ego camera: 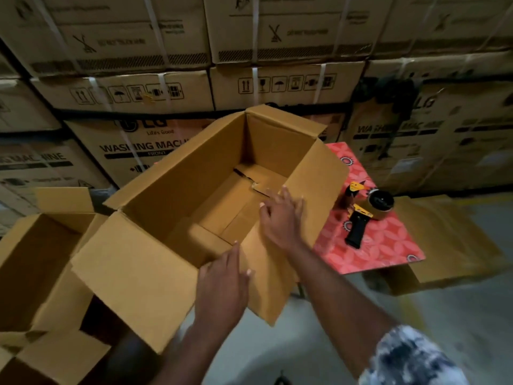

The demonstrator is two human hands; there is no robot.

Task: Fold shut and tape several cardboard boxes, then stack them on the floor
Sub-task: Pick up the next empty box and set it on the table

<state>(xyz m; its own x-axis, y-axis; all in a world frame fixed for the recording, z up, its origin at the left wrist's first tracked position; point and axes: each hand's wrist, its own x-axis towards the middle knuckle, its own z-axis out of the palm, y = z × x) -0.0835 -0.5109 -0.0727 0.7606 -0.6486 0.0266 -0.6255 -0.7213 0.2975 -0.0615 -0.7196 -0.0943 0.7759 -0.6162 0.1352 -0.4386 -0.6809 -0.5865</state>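
An open brown cardboard box (194, 173) stands in the middle of the view, all its top flaps spread outward and its inside empty. My left hand (222, 284) lies with straight fingers on the near flap, at the box's near rim. My right hand (280, 218) rests with loosely spread fingers on the right side of the box, over the right flap's fold. A yellow and black tape dispenser (366, 215) with a roll of brown tape lies to the right of the box on a red patterned table (388, 245).
Another open cardboard box (36, 262) stands at the left, with a further one (55, 359) at the bottom left. Flat cardboard (449, 245) lies beyond the table at the right. A wall of strapped washing-machine cartons (249, 79) fills the background. Grey floor (416, 307) shows at lower right.
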